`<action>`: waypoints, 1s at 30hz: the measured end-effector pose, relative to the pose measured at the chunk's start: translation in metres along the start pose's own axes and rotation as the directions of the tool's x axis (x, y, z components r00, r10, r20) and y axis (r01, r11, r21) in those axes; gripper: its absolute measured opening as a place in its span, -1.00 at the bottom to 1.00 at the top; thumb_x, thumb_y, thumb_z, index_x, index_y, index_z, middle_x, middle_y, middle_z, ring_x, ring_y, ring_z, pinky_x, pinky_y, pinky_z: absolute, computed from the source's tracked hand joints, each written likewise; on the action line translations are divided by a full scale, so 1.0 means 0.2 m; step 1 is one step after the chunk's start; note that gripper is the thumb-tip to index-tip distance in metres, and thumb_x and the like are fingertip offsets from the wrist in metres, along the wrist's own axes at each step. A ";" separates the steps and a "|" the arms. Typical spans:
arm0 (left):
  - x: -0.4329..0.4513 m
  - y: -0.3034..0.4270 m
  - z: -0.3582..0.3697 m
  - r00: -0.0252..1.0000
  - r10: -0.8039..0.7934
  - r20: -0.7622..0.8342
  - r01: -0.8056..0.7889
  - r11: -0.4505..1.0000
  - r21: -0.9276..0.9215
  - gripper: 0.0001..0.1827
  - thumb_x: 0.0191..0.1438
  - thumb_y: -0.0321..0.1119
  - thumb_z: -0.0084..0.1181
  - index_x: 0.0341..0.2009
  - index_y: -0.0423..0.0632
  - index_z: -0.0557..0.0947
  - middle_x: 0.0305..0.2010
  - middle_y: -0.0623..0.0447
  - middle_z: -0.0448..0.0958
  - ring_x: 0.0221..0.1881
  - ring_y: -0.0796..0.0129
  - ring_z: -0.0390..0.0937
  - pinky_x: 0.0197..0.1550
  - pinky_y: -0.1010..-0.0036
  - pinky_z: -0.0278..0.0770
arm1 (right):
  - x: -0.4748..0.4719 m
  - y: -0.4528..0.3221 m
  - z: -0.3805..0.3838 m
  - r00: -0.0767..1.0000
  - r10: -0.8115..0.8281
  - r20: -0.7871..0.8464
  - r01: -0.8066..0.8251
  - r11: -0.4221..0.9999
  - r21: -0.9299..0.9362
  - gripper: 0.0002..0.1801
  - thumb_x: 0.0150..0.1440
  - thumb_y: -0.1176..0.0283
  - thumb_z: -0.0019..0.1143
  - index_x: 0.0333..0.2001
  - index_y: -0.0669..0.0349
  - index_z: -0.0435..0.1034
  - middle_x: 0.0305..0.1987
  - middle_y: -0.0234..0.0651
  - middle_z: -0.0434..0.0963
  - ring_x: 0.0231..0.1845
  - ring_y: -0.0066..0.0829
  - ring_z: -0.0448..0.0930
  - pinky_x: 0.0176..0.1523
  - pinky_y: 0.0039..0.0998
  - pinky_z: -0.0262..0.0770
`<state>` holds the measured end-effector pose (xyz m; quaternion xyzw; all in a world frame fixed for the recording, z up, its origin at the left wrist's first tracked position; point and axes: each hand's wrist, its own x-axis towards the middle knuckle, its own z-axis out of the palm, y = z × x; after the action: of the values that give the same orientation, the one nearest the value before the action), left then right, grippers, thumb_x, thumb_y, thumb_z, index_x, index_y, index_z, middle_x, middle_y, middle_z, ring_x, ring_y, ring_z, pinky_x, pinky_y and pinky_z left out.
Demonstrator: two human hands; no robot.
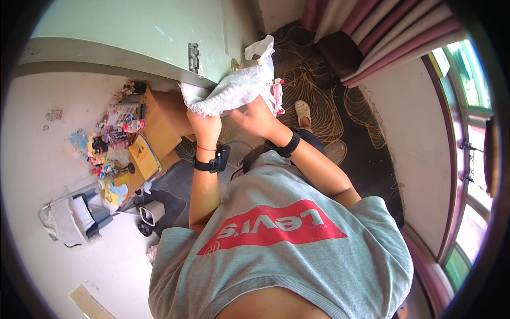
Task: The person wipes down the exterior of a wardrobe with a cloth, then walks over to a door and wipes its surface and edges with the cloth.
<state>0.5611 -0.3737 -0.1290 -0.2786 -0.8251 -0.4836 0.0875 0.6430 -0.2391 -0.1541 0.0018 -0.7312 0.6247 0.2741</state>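
A pale grey woven cloth (235, 89) with a frayed edge is bunched against the lower edge of a light green door (131, 28). My left hand (205, 125) grips the cloth's left end from below, its fingers largely covered by the fabric. Under the right part of the cloth is my right hand (257, 117); its thumb points left, and the other fingers are mostly hidden, so its grip is unclear. A brass-coloured door knob (236, 65) shows just above the cloth, and a metal latch plate (194, 58) is set in the door's edge.
A white bag (261, 52) and a pink item with red trim (277, 95) hang beside the cloth. To the left stands a cluttered wooden desk (163, 119) with a bottle (134, 125). A waste bin (152, 213) is lower left. Striped curtains (382, 36) hang at right.
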 end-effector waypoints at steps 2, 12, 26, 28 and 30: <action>0.00 0.00 -0.02 0.997 0.068 0.039 -0.069 0.998 0.008 -0.78 0.15 -0.53 0.18 -0.13 -0.38 0.65 -0.19 -0.18 0.72 -0.11 0.10 0.69 0.00 0.25 0.57 | -0.01 -0.01 0.01 0.999 -0.003 -0.043 0.002 1.000 -0.022 -0.51 0.03 0.54 0.22 0.11 0.27 0.46 0.15 -0.04 0.54 0.25 0.00 0.50 0.38 -0.16 0.35; 0.08 -0.04 0.06 0.990 0.141 0.027 -0.139 0.989 -0.046 -0.64 0.11 -0.50 0.27 -0.01 -0.35 0.57 -0.12 -0.20 0.66 -0.10 0.01 0.63 0.01 0.23 0.55 | 0.00 -0.04 -0.04 0.993 -0.035 -0.113 0.019 0.990 -0.141 -0.55 0.08 0.48 0.24 0.09 0.26 0.46 0.08 -0.01 0.58 0.14 0.05 0.55 0.28 -0.12 0.43; 0.08 -0.37 0.10 0.944 -0.020 0.329 0.057 0.993 -0.102 -0.40 0.14 -0.46 0.28 0.25 -0.35 0.44 0.31 -0.32 0.45 0.30 -0.05 0.44 0.36 0.13 0.32 | 0.31 0.07 -0.40 0.957 0.001 0.292 0.003 1.000 -0.013 -0.70 0.12 0.37 0.29 -0.11 0.30 0.54 -0.14 -0.01 0.66 -0.11 -0.03 0.65 -0.03 -0.17 0.56; 0.13 -0.29 0.09 0.888 -0.021 0.459 0.046 0.998 -0.044 -0.38 0.13 -0.47 0.28 0.28 -0.33 0.42 0.34 -0.27 0.44 0.34 -0.01 0.41 0.35 0.15 0.34 | 0.33 0.18 -0.41 0.922 0.066 0.383 -0.077 0.997 0.014 -0.63 0.06 0.36 0.35 -0.06 0.31 0.55 -0.06 0.00 0.67 -0.03 -0.05 0.65 0.07 -0.19 0.55; 0.09 -0.41 0.09 0.890 -0.105 0.444 0.191 0.970 -0.153 -0.39 0.15 -0.45 0.29 0.28 -0.29 0.44 0.34 -0.22 0.47 0.31 0.02 0.43 0.34 0.17 0.37 | 0.40 0.19 -0.42 0.896 0.022 0.444 -0.057 0.996 0.065 -0.56 0.04 0.34 0.41 -0.04 0.34 0.53 -0.04 0.02 0.66 -0.03 -0.03 0.64 0.09 -0.19 0.54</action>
<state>0.5032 -0.3834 -0.1925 -0.3221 -0.7920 -0.4924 -0.1627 0.5955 -0.1271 -0.1515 0.1396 -0.7499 0.6407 0.0875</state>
